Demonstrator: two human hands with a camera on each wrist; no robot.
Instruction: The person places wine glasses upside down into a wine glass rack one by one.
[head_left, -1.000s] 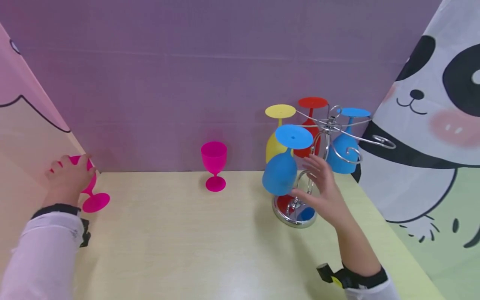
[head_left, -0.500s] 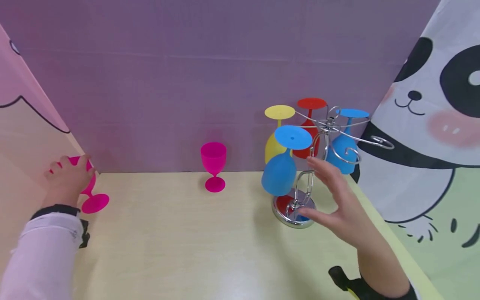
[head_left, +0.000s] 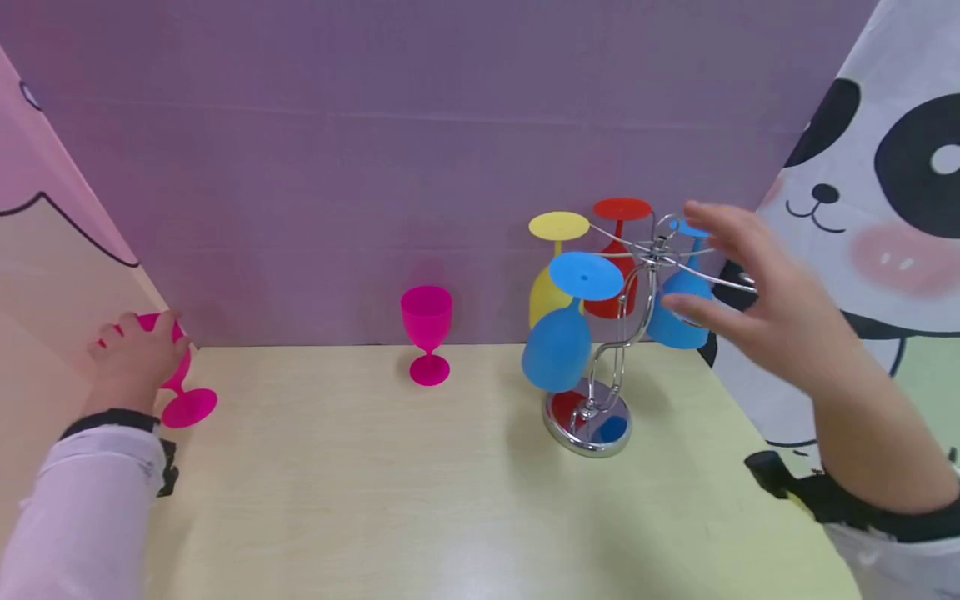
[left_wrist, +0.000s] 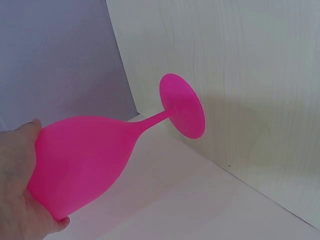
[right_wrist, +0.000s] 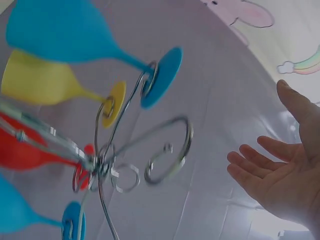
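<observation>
At the left edge of the table my left hand (head_left: 137,358) grips a pink wine glass (left_wrist: 85,160) around the rim end of its bowl. Its stem and round foot (left_wrist: 182,106) show plainly in the left wrist view. My right hand (head_left: 780,308), thumb and fingers spread, is in front of the right side of a chrome glass rack (head_left: 622,342) and holds nothing. Upside down on the rack hang a near blue glass (head_left: 557,346), a yellow glass (head_left: 547,292), a red glass (head_left: 611,287) and a far blue glass (head_left: 678,312), partly hidden by my right hand.
Another pink wine glass (head_left: 427,317) stands upright near the back edge of the table (head_left: 360,483). A purple backdrop (head_left: 337,183) rises behind, and a panda-print sheet (head_left: 840,242) is on the right. A bare curled rack arm (right_wrist: 170,150) shows in the right wrist view.
My right hand has left its place beside the near blue glass, moving right and up to the rack's right side. My left hand and its glass have not visibly moved.
</observation>
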